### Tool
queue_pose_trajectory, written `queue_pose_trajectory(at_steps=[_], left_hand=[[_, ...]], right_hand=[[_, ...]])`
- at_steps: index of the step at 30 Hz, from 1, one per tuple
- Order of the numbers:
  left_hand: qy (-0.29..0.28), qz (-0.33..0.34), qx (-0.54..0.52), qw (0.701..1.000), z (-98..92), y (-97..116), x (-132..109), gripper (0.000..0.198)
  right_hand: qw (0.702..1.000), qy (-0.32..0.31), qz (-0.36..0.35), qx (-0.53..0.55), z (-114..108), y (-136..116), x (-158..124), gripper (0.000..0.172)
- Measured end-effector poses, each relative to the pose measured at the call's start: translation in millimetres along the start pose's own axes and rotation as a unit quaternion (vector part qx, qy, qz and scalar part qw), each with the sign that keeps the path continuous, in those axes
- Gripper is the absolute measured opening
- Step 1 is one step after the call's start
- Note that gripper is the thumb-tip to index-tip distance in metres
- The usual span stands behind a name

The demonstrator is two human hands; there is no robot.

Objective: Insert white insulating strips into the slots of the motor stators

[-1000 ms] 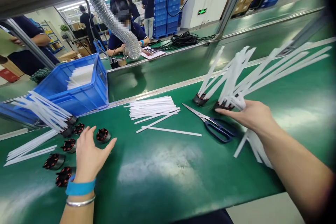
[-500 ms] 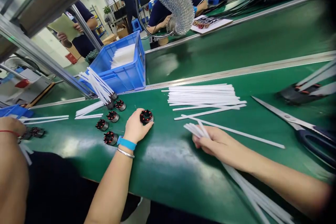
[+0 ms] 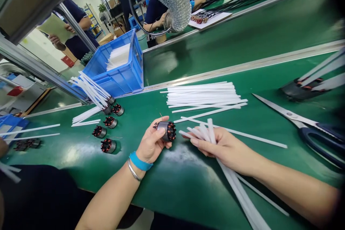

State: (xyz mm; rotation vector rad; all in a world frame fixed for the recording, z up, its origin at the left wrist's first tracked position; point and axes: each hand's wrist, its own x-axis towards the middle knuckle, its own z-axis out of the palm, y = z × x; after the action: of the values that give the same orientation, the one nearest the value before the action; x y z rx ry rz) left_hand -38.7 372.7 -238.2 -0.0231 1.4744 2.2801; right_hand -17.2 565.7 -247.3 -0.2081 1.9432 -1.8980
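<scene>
My left hand (image 3: pixel 153 140) is closed round a motor stator (image 3: pixel 167 131), a dark ring with copper windings, tipped so its wound face points right. Thin wire ends stick out behind it. Just to the right, my right hand (image 3: pixel 215 143) grips a bundle of white strips (image 3: pixel 234 183); their near ends fan out toward the stator, a small gap apart, and their long tails hang down to the lower right. Beyond both hands lies a pile of white strips (image 3: pixel 202 95). Several more stators (image 3: pixel 108 146) stand left of my left hand.
Scissors (image 3: pixel 293 116) lie at the right, near a dark stator (image 3: pixel 304 88) with white strips standing in it. A blue bin (image 3: pixel 126 79) holds white material at the back left. A co-worker's dark sleeve (image 3: pixel 35 194) is at lower left; a silver duct (image 3: pixel 175 3) hangs above.
My left hand has lifted the stator, turned it sideways and brought it right, near my right hand. The strips in my right hand are raised and fanned more. The view has shifted slightly.
</scene>
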Motion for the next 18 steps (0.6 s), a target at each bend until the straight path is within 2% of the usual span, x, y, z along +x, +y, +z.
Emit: queue_pose_trajectory(at_steps=[2,7,13,16,18], left_hand=[[-0.019,-0.01,0.014,1.0,-1.6,-1.8,1.1,0.054],[-0.06,-0.031,0.068,0.995,-0.7,-3.8,-1.8,0.049],[-0.106,-0.046,0.093,0.989,8.1,-4.6,-11.0,0.052],[-0.142,-0.088,0.085,0.982,9.5,-3.3,-13.1,0.064],[-0.138,-0.105,0.093,0.98,9.9,-3.4,-13.5,0.065]], right_hand=[[1.0,0.001,-0.023,-0.017,-2.9,-4.7,-4.6,0.042],[0.99,0.007,-0.085,-0.109,-5.8,-9.1,-9.7,0.034],[0.998,0.055,-0.015,-0.02,-2.7,1.0,-7.7,0.028],[0.997,0.077,-0.003,-0.023,-4.3,4.5,-6.4,0.022],[0.996,0.082,0.003,-0.033,-5.5,4.5,-5.6,0.02]])
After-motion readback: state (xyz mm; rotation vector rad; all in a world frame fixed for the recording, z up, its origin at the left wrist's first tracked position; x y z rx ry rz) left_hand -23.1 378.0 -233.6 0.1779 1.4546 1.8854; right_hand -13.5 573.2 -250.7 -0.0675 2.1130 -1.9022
